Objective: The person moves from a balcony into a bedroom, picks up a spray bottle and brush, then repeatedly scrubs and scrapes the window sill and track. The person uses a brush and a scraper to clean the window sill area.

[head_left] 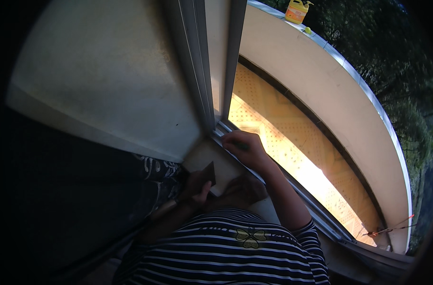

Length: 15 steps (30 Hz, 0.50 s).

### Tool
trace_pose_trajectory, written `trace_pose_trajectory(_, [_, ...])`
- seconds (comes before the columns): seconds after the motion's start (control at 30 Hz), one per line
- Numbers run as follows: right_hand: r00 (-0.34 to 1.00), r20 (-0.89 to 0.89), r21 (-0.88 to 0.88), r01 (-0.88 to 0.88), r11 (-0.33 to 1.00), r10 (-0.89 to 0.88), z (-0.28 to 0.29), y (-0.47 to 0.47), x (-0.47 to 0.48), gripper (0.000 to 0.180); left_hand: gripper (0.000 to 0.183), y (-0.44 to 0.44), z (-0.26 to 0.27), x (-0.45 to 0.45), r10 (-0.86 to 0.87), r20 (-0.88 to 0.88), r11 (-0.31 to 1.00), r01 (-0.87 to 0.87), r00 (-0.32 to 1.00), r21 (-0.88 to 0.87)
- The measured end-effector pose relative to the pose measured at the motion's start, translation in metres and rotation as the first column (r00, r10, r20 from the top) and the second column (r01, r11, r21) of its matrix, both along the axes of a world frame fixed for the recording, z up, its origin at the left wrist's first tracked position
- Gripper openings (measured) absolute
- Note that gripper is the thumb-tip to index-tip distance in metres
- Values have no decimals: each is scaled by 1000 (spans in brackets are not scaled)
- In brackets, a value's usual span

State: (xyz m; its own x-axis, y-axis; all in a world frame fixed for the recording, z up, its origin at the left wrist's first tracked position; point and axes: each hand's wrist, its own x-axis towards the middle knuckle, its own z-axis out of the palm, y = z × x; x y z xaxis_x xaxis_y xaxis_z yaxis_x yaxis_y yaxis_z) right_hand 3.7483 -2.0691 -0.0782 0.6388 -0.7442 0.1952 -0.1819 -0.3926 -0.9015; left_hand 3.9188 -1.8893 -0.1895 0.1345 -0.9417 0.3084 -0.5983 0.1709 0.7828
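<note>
My right hand (245,148) is curled over the metal sliding-door track (222,127), close to the foot of the door frame. A bit of a green object (241,145) shows between its fingers; most of it is hidden by the hand. Lower and to the left, in shadow, my left hand (201,192) grips a thin, dark, flat piece (210,172) with a pointed corner, the thumb lying along its edge. What that piece is made of cannot be told. My bare foot (246,188) is on the floor between my hands, beside the track.
The upright door frame (198,64) rises beside a pale wall (102,64). Dark patterned fabric (159,178) hangs at the left. Outside lie a sunlit tiled balcony floor (284,142) and a curved parapet (330,85). A yellow pump jug (297,12) stands on the parapet's ledge.
</note>
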Motion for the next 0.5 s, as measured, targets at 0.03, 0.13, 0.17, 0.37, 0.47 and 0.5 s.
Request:
trace_pose_trajectory(0.03, [1000, -5, -33, 3, 999, -3, -8, 1, 4, 16, 32, 0, -1, 1, 5, 6, 999, -5, 1000, -39])
trace_pose_trajectory(0.13, [998, -47, -268, 24, 963, -38, -21, 7, 8, 17, 31, 0, 1, 1, 0, -11, 998, -1, 1000, -58])
trace_pose_trajectory(0.17, [996, -68, -364, 37, 931, -66, -21, 12, 6, 17, 31, -1, 2, 1, 4, 1, 999, -4, 1000, -36])
trace_pose_trajectory(0.37, [984, -125, -315, 80, 946, -125, -2, 48, -14, 14, 29, -2, 15, 0, -19, 27, 998, 17, 999, 54])
trace_pose_trajectory(0.47, [988, -60, -309, 116, 944, -141, 1, 46, -4, 13, 29, -4, 18, 3, -39, 33, 998, 38, 999, 47])
trace_pose_trajectory(0.5, [989, -51, -317, 112, 942, -135, 0, 44, 1, 13, 29, -5, 18, 3, -28, 26, 999, 27, 999, 30])
